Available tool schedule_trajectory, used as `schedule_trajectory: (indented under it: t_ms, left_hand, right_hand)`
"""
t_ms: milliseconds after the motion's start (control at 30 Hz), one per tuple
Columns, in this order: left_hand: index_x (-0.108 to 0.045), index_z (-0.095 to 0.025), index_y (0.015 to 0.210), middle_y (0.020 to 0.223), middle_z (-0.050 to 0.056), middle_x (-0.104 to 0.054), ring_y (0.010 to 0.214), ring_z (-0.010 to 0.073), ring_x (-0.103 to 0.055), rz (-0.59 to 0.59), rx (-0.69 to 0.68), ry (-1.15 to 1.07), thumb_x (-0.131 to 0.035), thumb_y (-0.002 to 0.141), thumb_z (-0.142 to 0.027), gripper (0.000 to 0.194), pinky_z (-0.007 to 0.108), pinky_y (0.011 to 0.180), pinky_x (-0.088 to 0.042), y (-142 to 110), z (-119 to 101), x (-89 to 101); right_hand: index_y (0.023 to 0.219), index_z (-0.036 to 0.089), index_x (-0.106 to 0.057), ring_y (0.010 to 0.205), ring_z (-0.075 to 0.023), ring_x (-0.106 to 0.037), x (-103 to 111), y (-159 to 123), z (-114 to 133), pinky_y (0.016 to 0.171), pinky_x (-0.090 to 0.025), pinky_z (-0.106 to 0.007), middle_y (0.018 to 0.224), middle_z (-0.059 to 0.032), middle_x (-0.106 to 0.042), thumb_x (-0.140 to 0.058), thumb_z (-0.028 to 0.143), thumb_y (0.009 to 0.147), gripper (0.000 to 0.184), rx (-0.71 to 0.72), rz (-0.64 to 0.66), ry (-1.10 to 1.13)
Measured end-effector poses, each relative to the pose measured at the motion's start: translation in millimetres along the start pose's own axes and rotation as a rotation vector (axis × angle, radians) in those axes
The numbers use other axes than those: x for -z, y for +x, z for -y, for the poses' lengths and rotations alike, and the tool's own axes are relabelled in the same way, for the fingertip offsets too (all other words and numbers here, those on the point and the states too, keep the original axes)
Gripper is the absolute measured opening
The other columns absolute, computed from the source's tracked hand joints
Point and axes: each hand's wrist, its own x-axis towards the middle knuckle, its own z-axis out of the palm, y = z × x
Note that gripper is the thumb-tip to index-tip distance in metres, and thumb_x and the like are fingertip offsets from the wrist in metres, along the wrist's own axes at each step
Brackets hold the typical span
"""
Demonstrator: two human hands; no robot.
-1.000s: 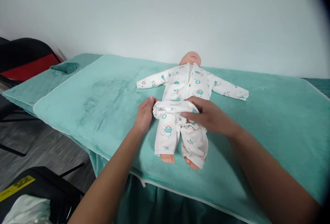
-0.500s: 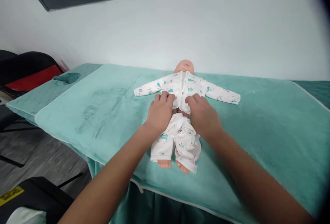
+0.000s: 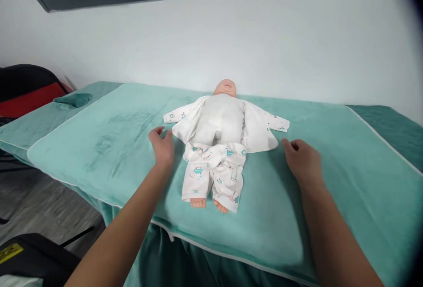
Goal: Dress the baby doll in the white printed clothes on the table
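Note:
A baby doll (image 3: 225,87) lies on its back on the green cover, feet towards me. Its white patterned jacket (image 3: 261,135) is spread wide at the front, with the plain inner side showing. The white torso (image 3: 220,117) lies bare between the flaps, and both sleeves stretch outward. Patterned white trousers (image 3: 211,172) cover the legs, with toes showing below. My left hand (image 3: 162,146) is just beside the left flap's corner, thumb and fingers apart, holding nothing. Off the right flap's corner, my right hand (image 3: 302,159) is loosely curled, with nothing visible in it.
The green cover (image 3: 109,141) lies over a long table against a white wall (image 3: 211,45). A small green cloth item (image 3: 74,99) rests at the far left. Black-and-red chair (image 3: 28,89) and a black object with a yellow label (image 3: 33,256) stand left.
The jacket front has gone from nearly closed to folded open on both sides, exposing the torso. My hands have moved apart from its middle to the outer sides, letting go of the flaps.

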Motion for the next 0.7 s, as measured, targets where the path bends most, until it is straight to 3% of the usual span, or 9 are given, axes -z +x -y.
schedule_trajectory:
  t_ms: [100,167,267,333,467,567,700]
  left_hand:
    - [-0.066,-0.018,0.095,0.092,0.003,-0.064,0.088,0.0154,-0.056,0.327,0.021,-0.076,-0.070,0.078,-0.027,0.020,0.028,0.083,-0.042,-16.9,5.0,9.6]
    - [-0.071,-0.018,0.096,0.091,0.003,-0.067,0.086,0.0167,-0.058,0.579,0.108,-0.130,-0.073,0.077,-0.031,0.023,0.028,0.079,-0.043,-23.4,4.3,15.8]
    - [-0.074,-0.020,0.096,0.100,0.004,-0.068,0.092,0.0175,-0.058,0.754,0.140,-0.151,-0.075,0.078,-0.031,0.021,0.027,0.082,-0.042,-23.9,1.3,23.8]
    - [-0.074,-0.020,0.092,0.105,0.004,-0.066,0.098,0.0177,-0.056,0.837,0.088,-0.199,-0.074,0.080,-0.030,0.015,0.027,0.086,-0.041,-22.3,0.0,27.5]
    - [-0.071,-0.018,0.083,0.097,0.003,-0.061,0.093,0.0156,-0.053,0.906,0.012,-0.277,-0.072,0.084,-0.033,0.015,0.026,0.082,-0.040,-22.0,2.1,30.8]
    - [-0.070,-0.019,0.086,0.087,0.001,-0.059,0.082,0.0136,-0.050,0.891,0.025,-0.269,-0.070,0.086,-0.036,0.017,0.025,0.074,-0.038,-23.2,5.6,31.7]
    - [-0.073,-0.020,0.093,0.085,0.001,-0.058,0.079,0.0133,-0.048,0.942,0.018,-0.191,-0.072,0.085,-0.037,0.019,0.025,0.071,-0.036,-23.0,5.0,32.9]
  right_hand:
    - [0.075,0.023,-0.058,0.066,-0.0193,-0.051,-10.6,-20.0,4.1,0.065,-0.037,-0.034,0.069,-0.0018,-0.058,-0.059,0.052,0.088,0.032,0.113,0.026,0.209]
    - [0.085,0.022,-0.062,0.074,-0.0189,-0.056,-23.9,-33.4,19.2,0.069,-0.043,-0.033,0.079,-0.0025,-0.063,-0.063,0.047,0.087,0.024,0.256,0.145,0.431]
    - [0.092,0.024,-0.065,0.087,-0.0183,-0.059,-41.8,-44.9,40.8,0.077,-0.048,-0.031,0.096,-0.0031,-0.064,-0.064,0.036,0.090,0.012,0.484,0.324,0.601]
    - [0.096,0.025,-0.064,0.092,-0.0178,-0.058,-48.0,-46.8,47.5,0.080,-0.048,-0.031,0.103,-0.0029,-0.062,-0.065,0.032,0.090,0.009,0.544,0.339,0.655]
    - [0.099,0.026,-0.065,0.086,-0.0161,-0.055,-49.2,-44.7,45.9,0.077,-0.045,-0.030,0.097,-0.0011,-0.061,-0.064,0.033,0.092,0.010,0.438,0.297,0.664]
    - [0.086,0.024,-0.065,0.074,-0.0148,-0.050,-48.4,-43.7,45.3,0.069,-0.040,-0.030,0.079,0.0008,-0.057,-0.059,0.037,0.096,0.017,0.406,0.396,0.614]
    - [0.068,0.021,-0.059,0.078,-0.0152,-0.051,-48.4,-45.4,51.6,0.071,-0.038,-0.031,0.084,-0.0010,-0.056,-0.063,0.034,0.094,0.030,0.537,0.435,0.653]
